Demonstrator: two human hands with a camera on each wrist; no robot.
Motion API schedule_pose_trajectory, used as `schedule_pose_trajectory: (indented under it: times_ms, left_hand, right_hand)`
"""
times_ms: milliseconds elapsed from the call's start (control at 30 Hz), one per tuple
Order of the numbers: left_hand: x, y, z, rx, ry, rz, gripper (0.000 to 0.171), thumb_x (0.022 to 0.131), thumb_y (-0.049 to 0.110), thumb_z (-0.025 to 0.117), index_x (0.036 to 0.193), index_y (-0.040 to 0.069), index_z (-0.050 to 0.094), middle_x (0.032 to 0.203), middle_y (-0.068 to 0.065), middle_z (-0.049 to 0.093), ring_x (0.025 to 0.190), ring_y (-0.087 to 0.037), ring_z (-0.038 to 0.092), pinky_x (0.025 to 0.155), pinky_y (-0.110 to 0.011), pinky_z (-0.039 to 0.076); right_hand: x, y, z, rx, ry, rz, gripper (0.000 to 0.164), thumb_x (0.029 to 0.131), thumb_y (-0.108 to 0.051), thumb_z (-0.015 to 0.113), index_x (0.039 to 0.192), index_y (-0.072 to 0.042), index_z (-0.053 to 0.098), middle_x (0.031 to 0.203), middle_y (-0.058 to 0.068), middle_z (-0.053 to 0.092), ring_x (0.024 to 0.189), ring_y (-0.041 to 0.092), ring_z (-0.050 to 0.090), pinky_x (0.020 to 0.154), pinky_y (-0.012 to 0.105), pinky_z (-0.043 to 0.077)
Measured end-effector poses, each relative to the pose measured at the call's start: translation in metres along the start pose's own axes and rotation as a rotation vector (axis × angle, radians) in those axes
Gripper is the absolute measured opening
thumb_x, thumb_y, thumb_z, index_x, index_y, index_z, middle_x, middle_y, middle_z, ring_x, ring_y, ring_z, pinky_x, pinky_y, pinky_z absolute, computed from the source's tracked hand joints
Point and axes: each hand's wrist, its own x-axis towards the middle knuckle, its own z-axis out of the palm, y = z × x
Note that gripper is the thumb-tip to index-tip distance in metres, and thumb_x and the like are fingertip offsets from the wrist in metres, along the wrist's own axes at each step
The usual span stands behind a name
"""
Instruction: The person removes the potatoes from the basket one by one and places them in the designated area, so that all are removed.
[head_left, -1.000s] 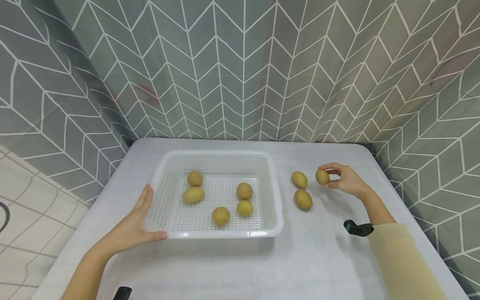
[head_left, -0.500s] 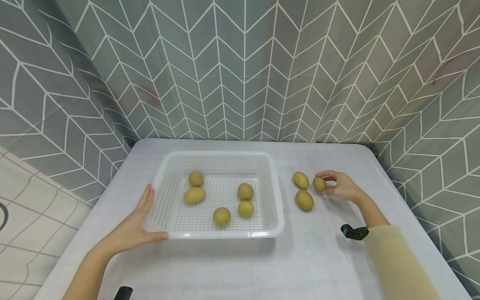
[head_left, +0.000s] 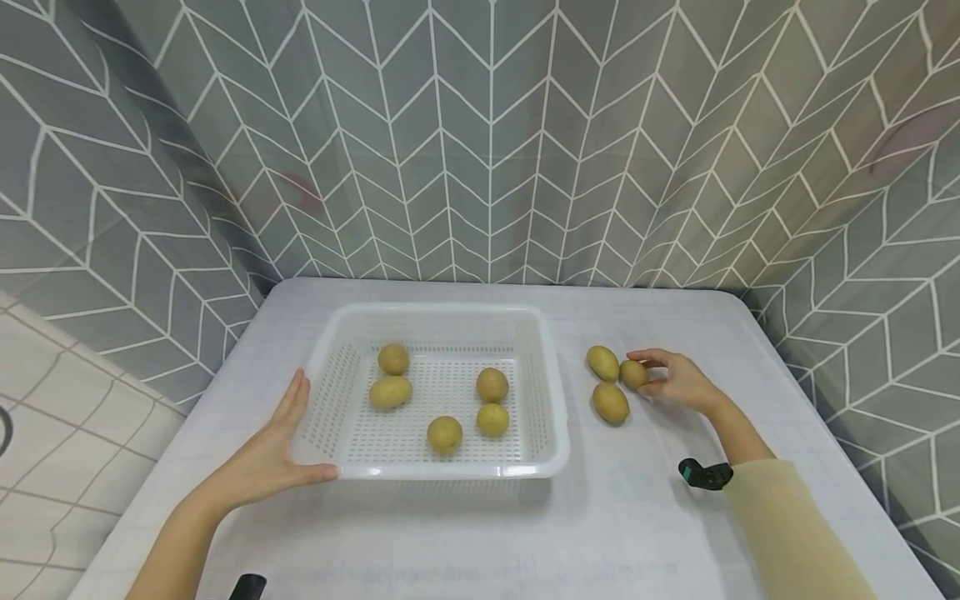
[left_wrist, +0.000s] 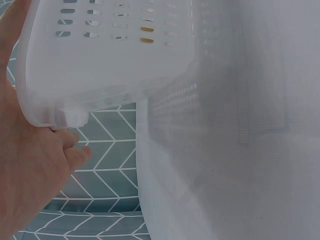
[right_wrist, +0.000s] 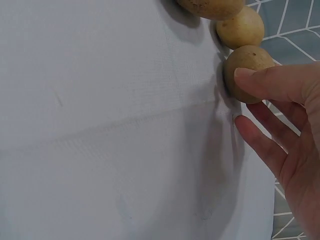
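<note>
My right hand [head_left: 678,382] pinches a small round potato [right_wrist: 248,70] between thumb and fingers, low over the cloth and right beside two other potatoes. One of these, an oval potato [head_left: 602,363], lies behind; a larger potato [head_left: 611,403] lies in front. My left hand [head_left: 262,454] holds the near left corner of a white perforated plastic basket [head_left: 450,470]. Its thumb lies along the front rim, its longer fingers along the left side. Fingertips [left_wrist: 77,156] curl below the rim in the left wrist view. Several potatoes sit in the basket, among them a round potato [head_left: 445,434].
A white cloth [head_left: 615,517] covers the table. Patterned grey-green curtains [head_left: 487,150] hang behind it and along the sides. Pale tiles [head_left: 67,450] show at the far left. A dark wrist device [head_left: 705,474] sits by the right sleeve.
My right hand has moved left and slightly toward me with its potato, bringing it beside the two loose ones. The left hand has stayed at the basket corner.
</note>
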Motion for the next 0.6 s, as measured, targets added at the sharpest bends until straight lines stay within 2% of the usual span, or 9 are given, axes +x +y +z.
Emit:
schedule_pose_trajectory:
  times_ms: [233, 400, 600]
  left_hand:
    - [-0.001, 0.0, 0.001, -0.007, 0.003, 0.004, 0.132, 0.068, 0.038, 0.085, 0.15, -0.005, -0.008, 0.157, -0.018, -0.019, 0.141, -0.048, -0.006, 0.102, -0.072, 0.015]
    - [-0.002, 0.0, 0.001, -0.007, 0.006, 0.008, 0.132, 0.068, 0.038, 0.086, 0.149, -0.006, -0.008, 0.157, -0.017, -0.019, 0.141, -0.048, -0.005, 0.102, -0.072, 0.016]
    - [-0.002, 0.0, 0.001, -0.012, 0.008, 0.018, 0.131, 0.068, 0.037, 0.086, 0.149, -0.006, -0.008, 0.157, -0.017, -0.019, 0.141, -0.048, -0.005, 0.102, -0.072, 0.015]
  right_hand:
    - [0.0, -0.001, 0.0, 0.001, -0.008, -0.032, 0.066, 0.076, 0.005, 0.074, 0.136, 0.004, 0.048, 0.136, 0.025, 0.05, 0.123, 0.045, 0.045, 0.089, 0.044, 0.051]
    - [-0.005, -0.006, -0.005, -0.017, -0.01, -0.054, 0.073, 0.077, 0.0, 0.076, 0.141, 0.004, 0.04, 0.14, 0.024, 0.046, 0.126, 0.044, 0.042, 0.092, 0.051, 0.048]
    - [-0.011, -0.024, -0.017, -0.038, 0.029, -0.073, 0.079, 0.078, -0.006, 0.079, 0.144, 0.001, 0.036, 0.141, 0.024, 0.043, 0.128, 0.044, 0.038, 0.094, 0.059, 0.043]
